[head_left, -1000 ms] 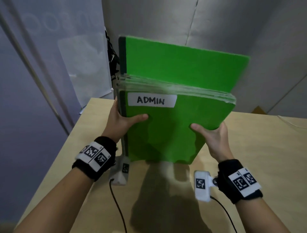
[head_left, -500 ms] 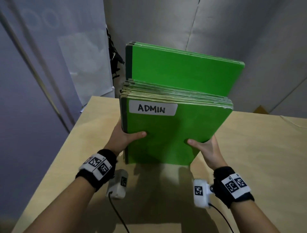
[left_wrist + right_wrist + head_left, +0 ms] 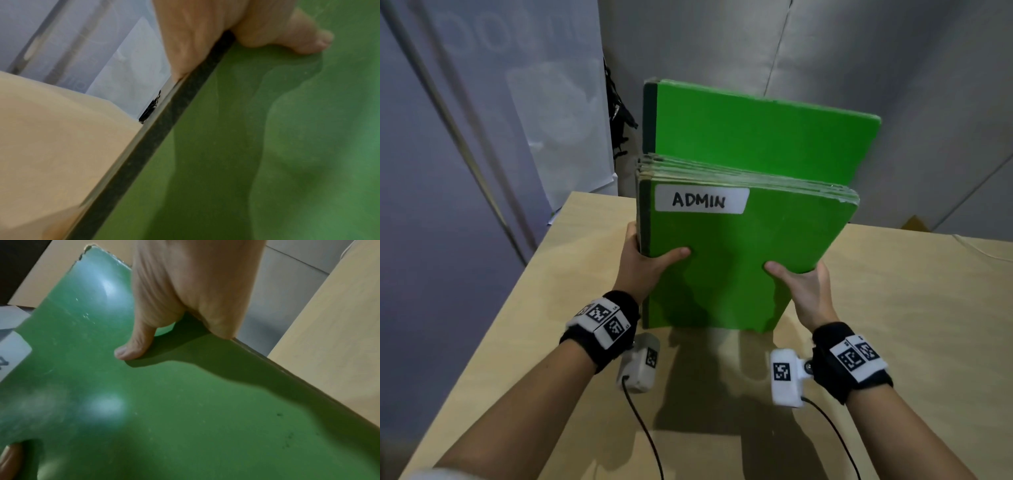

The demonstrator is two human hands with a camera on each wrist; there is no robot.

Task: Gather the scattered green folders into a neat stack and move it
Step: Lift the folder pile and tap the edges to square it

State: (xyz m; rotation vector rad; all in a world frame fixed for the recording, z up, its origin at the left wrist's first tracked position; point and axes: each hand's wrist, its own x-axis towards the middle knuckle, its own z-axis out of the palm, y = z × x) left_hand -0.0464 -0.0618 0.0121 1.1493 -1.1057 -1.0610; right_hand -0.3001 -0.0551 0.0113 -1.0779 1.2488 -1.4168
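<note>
A person stood a gathered stack of green cardboard folders (image 3: 743,253) on its lower edge on a pale wooden table (image 3: 914,308), apparently squaring it up before moving it. The left hand (image 3: 642,265) gripped the dark spine side, thumb across the front cover; the right hand (image 3: 803,286) clasped the opposite edge, thumb likewise pressed to the cover. The front folder carried a white label (image 3: 702,200) hand-lettered "ADMIN". One taller green folder (image 3: 760,135) at the back rose well above the rest, whose worn top edges lay roughly level. Its lower right corner looked chipped. The next move seemed to call for tapping that rear folder down flush, then lifting the bundle with firm pressure from both sides so none slid out.
</note>
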